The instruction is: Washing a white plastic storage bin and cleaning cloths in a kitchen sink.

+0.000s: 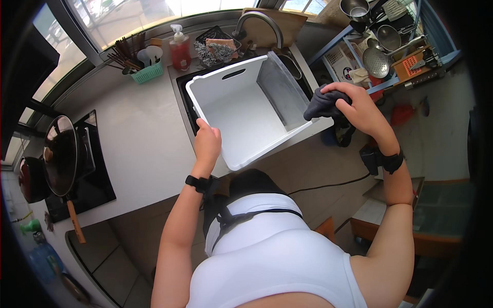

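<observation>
A white plastic refrigerator drawer (246, 96) with a clear front panel (283, 88) rests tilted over the dark sink (186, 104), open side up. My left hand (208, 141) grips the drawer's left rim, near its lower corner. In my right hand (356, 106) is a bunched dark grey cloth (327, 102), held at the drawer's right corner; whether the cloth touches the rim I cannot tell. Behind the drawer a curved metal faucet (265, 17) arches over the sink. Black straps sit on both wrists.
Behind the sink are a red soap pump bottle (180, 50), steel scourers (210, 53) and a green utensil basket (148, 73). A lidded wok (61, 156) stands on the cooktop at left. Ladles and a skimmer (375, 62) lie on a blue rack at right. A black cable (331, 186) hangs below.
</observation>
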Motion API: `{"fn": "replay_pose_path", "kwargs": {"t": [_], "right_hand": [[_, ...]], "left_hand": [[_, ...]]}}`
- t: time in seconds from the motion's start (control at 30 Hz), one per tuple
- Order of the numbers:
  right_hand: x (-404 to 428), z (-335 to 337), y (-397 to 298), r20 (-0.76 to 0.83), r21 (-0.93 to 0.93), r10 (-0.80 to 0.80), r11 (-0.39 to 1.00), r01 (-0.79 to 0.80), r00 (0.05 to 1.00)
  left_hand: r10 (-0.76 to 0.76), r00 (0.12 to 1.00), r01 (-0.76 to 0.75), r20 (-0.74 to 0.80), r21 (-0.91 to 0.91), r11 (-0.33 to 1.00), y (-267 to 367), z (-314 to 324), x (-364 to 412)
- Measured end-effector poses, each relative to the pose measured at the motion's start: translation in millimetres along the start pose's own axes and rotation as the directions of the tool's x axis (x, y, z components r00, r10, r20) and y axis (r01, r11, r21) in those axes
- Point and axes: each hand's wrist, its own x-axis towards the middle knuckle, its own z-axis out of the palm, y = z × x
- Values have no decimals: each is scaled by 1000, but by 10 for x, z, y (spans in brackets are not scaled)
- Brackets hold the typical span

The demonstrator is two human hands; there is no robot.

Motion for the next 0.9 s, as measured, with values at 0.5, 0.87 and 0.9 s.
{"fn": "replay_pose_path", "kwargs": {"t": [0.5,0.87,0.9], "right_hand": [[2041,2257,651,534,-333,146,941,49,833],[2012,3372,1339,523,-497,163,856,144,837],[2015,3346,1295,528,-496,165,856,145,833]], "left_hand": [[7,1000,-8,-29,-48,999,2,-62,-45],[-27,999,28,34,-16,999,29,-54,-22],[-26,999,26,33,-18,999,31,-57,-20]]}}
